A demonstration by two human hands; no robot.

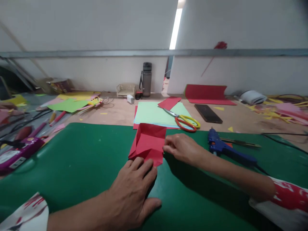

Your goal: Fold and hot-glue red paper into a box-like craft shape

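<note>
A folded red paper [149,141] lies on the green cutting mat [79,154]. My left hand [133,189] lies flat and open on the mat, its fingertips pressing the paper's near edge. My right hand [184,148] rests at the paper's right edge, fingers curled and pinching the edge.
Behind the mat lies a light green sheet stack [154,114] with yellow and red scissors [186,122] on it. A blue glue gun [226,149] sits right of my right hand. A black phone [208,113], a grey bottle [146,79] and paper scraps lie further back. Pens and a purple tool [16,152] are at left.
</note>
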